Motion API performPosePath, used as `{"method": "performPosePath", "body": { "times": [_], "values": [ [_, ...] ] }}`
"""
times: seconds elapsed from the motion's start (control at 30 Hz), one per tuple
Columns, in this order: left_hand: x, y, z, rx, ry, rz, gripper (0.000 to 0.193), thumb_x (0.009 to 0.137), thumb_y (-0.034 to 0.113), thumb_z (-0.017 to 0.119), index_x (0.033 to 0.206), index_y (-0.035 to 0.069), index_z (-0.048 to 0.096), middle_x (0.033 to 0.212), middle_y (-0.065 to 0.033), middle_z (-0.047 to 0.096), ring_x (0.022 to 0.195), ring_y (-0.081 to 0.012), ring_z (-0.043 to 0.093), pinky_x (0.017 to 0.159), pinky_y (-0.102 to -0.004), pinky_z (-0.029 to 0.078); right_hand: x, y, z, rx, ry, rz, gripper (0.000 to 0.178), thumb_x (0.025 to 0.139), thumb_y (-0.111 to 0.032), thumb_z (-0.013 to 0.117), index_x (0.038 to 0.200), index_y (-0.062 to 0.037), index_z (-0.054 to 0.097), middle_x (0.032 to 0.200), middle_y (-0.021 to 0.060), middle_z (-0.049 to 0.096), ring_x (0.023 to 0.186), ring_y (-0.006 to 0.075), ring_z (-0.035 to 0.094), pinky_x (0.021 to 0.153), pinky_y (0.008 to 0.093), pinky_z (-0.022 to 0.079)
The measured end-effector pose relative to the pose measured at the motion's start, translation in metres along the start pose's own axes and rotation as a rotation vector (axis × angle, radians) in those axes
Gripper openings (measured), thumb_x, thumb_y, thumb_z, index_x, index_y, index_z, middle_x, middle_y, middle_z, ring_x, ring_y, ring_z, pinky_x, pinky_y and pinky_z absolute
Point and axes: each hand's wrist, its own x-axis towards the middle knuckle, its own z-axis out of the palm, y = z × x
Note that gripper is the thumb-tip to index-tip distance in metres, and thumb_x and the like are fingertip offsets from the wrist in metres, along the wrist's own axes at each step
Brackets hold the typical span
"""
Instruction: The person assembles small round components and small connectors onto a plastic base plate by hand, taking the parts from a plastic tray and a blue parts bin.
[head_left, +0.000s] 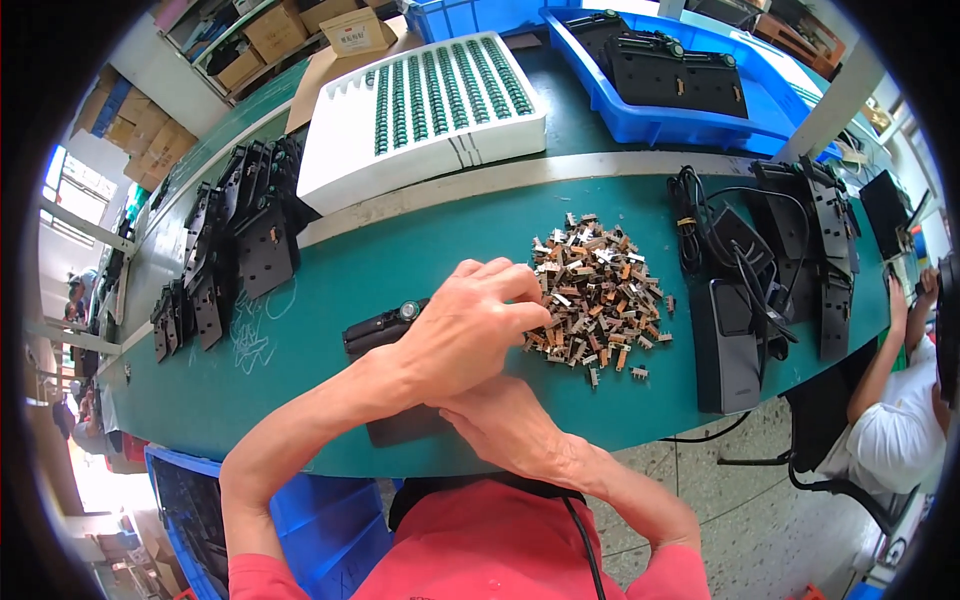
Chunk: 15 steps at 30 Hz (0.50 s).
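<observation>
Left hand (pixel 468 325) is at the slide switches (pixel 598 295), apparently picking; the next move requires isolating one. Right hand (pixel 512 425) crosses beneath; neither grip is discernible.

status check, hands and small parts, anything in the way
Left hand at left edge of heaped small silver-and-brown metal parts. Right hand at flat black panel. Left hand overlaps right, hiding right fingertips.

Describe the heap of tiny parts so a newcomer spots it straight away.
Find the green workbench across the middle. Just right of the person's left hand lies the heap of tiny parts. Unlike the neat green rows in the white tray, it's a loose jumble of silver, brown and black.
</observation>
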Motion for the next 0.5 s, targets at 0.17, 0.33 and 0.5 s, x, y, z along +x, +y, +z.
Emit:
{"method": "performPosePath", "body": {
  "times": [0.17,0.33,0.5],
  "values": [
    [0.008,-0.011,0.009,0.113,0.041,0.118,0.018,0.065,0.002,0.066,0.081,0.008,0.063,0.089,-0.0033,0.058,0.084,-0.0216,0.057,0.077,-0.036,0.043,-0.001,0.0,-0.001,0.023,0.071,-0.052,0.021,0.078,0.001,0.058,0.099,-0.0008,0.061,0.093,0.0167,0.059,0.082,0.0344,0.061,0.068,0.0427,0.051],
    [0.004,-0.017,0.007,0.102,0.035,0.134,0.012,0.068,0.003,0.062,0.079,0.008,0.061,0.085,-0.0029,0.057,0.084,-0.0216,0.057,0.075,-0.0351,0.043,0.0,-0.001,-0.005,0.004,0.06,-0.053,0.022,0.076,0.001,0.06,0.098,-0.0001,0.061,0.092,0.0154,0.058,0.084,0.0322,0.061,0.07,0.0409,0.051],
    [-0.002,-0.016,0.002,0.072,0.049,0.065,0.009,0.072,0.003,0.064,0.079,0.007,0.06,0.082,-0.0034,0.057,0.081,-0.022,0.057,0.074,-0.0347,0.043,0.001,-0.002,-0.004,0.039,0.101,-0.054,0.018,0.077,0.001,0.061,0.095,-0.0001,0.063,0.088,0.0144,0.058,0.08,0.0322,0.061,0.067,0.0409,0.051]
  ]
}}
